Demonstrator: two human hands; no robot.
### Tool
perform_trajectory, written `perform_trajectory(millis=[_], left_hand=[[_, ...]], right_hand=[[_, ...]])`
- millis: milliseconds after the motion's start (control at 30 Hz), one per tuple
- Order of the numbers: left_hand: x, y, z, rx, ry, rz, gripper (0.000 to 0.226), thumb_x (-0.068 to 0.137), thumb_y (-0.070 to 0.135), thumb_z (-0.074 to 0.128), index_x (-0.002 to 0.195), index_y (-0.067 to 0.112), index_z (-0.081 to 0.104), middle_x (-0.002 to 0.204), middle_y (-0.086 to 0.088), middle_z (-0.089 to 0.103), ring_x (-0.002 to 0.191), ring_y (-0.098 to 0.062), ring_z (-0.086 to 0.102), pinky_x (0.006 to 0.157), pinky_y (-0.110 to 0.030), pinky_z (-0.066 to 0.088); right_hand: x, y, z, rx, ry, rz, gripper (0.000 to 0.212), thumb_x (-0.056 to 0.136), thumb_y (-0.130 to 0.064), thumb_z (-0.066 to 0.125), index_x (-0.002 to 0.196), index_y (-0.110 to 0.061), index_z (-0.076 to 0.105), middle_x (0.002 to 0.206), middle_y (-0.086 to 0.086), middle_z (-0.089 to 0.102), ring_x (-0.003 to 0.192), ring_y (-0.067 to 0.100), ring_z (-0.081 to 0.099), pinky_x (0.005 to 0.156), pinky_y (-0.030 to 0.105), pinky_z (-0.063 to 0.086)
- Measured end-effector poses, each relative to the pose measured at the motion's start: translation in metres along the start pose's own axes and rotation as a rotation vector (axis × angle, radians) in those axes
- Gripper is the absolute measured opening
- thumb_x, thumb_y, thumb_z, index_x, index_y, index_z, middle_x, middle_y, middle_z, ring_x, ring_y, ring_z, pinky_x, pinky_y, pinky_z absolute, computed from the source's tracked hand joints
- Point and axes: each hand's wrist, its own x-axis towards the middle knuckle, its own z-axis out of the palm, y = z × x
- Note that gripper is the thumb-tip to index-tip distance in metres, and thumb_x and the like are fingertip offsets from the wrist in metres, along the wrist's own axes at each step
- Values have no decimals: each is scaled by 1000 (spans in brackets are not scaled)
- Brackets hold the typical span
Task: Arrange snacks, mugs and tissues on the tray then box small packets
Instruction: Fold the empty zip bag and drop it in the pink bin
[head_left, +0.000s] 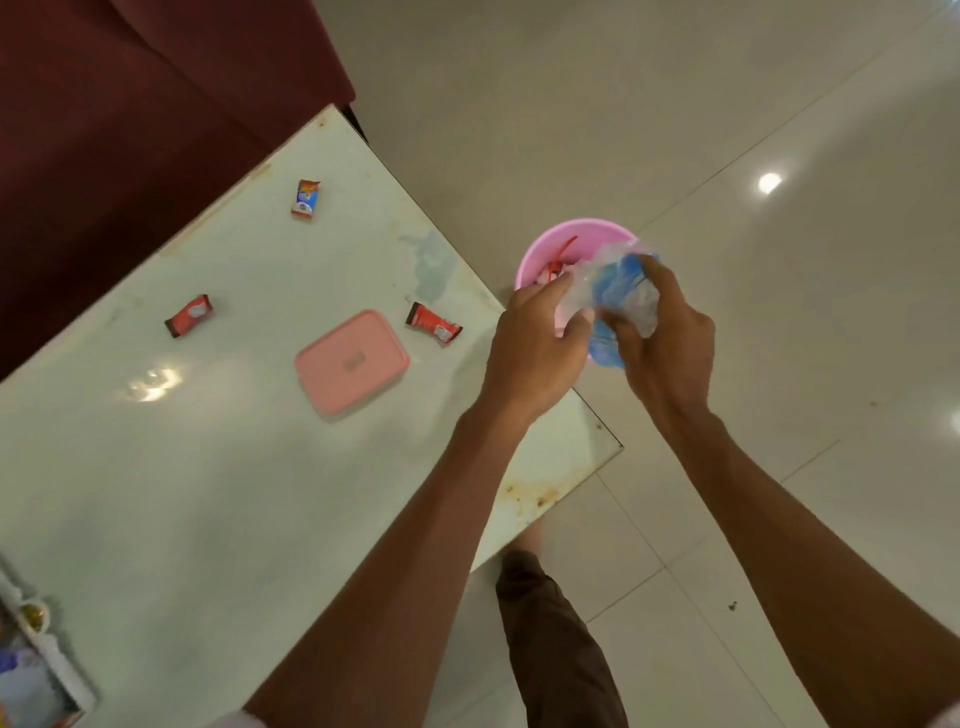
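Note:
Both hands hold a crumpled blue and clear plastic wrapper over a pink bin that stands on the floor beside the table. My left hand pinches its left side and my right hand grips its right side. On the table lie a pink lidded box, two red small packets and a blue and red packet. The corner of a tray shows at the bottom left.
The pale glass table has its corner near my forearms. A dark red sofa lies behind it. Glossy floor tiles spread to the right. My leg stands by the table edge. Red scraps lie in the bin.

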Motion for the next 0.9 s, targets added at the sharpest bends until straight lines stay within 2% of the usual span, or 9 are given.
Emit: perform_trajectory(millis=[67, 133, 200, 300, 433, 600, 733, 800, 900], left_hand=[[0, -12, 1, -73, 76, 16, 44, 102, 18, 52, 146, 17, 48, 144, -3, 54, 128, -14, 54, 90, -11, 52], [2, -23, 3, -139, 98, 13, 44, 102, 14, 52, 146, 16, 48, 145, -3, 53, 126, -11, 53, 78, 2, 45], [5, -32, 4, -182, 121, 17, 44, 102, 12, 52, 145, 16, 49, 145, -1, 54, 128, -11, 53, 80, 0, 46], [10, -40, 6, -232, 142, 34, 45, 101, 10, 54, 145, 18, 50, 143, 1, 56, 129, -12, 55, 90, -12, 51], [13, -51, 10, -286, 185, 63, 42, 100, 10, 54, 142, 20, 53, 141, 3, 58, 129, -10, 55, 100, -28, 53], [4, -66, 18, -305, 178, 33, 41, 101, 19, 55, 141, 27, 54, 140, 11, 59, 129, -2, 53, 104, -34, 52], [-14, -78, 17, -271, 142, -2, 40, 102, 23, 53, 140, 34, 52, 143, 17, 55, 132, 1, 49, 109, -32, 47], [-26, -83, 13, -273, 147, -16, 39, 102, 25, 53, 139, 36, 52, 143, 19, 54, 131, 3, 49, 108, -26, 46], [-50, -89, 3, -298, 152, -28, 40, 102, 24, 53, 139, 36, 52, 143, 20, 54, 129, 4, 51, 103, -11, 44]], right_hand=[[25, 19, 24, -86, 28, 77, 54, 83, -41, 68, 132, -27, 50, 98, 14, 62, 82, 24, 55, 67, 27, 43], [45, 37, 49, -185, -34, 104, 51, 84, -37, 69, 131, -26, 51, 99, 17, 62, 90, 29, 53, 67, 30, 43], [59, 51, 76, -280, -122, 93, 48, 87, -32, 68, 130, -21, 52, 107, 18, 65, 99, 37, 55, 73, 37, 48], [76, 66, 111, -301, -146, 115, 47, 87, -22, 68, 131, -14, 53, 120, 21, 53, 103, 39, 55, 84, 43, 50], [94, 84, 154, -392, -263, 141, 44, 92, -12, 59, 133, -9, 45, 129, 24, 40, 107, 42, 49, 84, 46, 47], [102, 110, 184, -560, -531, 166, 54, 92, -9, 54, 140, -5, 31, 143, 28, 27, 125, 47, 38, 103, 52, 36], [97, 118, 194, -756, -755, 122, 68, 89, -44, 56, 143, -19, 25, 150, 22, 13, 137, 48, 12, 109, 56, 24], [98, 115, 195, -726, -818, 89, 71, 88, -44, 56, 146, -22, 21, 151, 24, 8, 137, 49, 11, 109, 56, 25], [98, 105, 188, -588, -811, 12, 77, 90, -44, 58, 150, -17, 18, 150, 28, 16, 136, 46, 17, 111, 50, 21]])
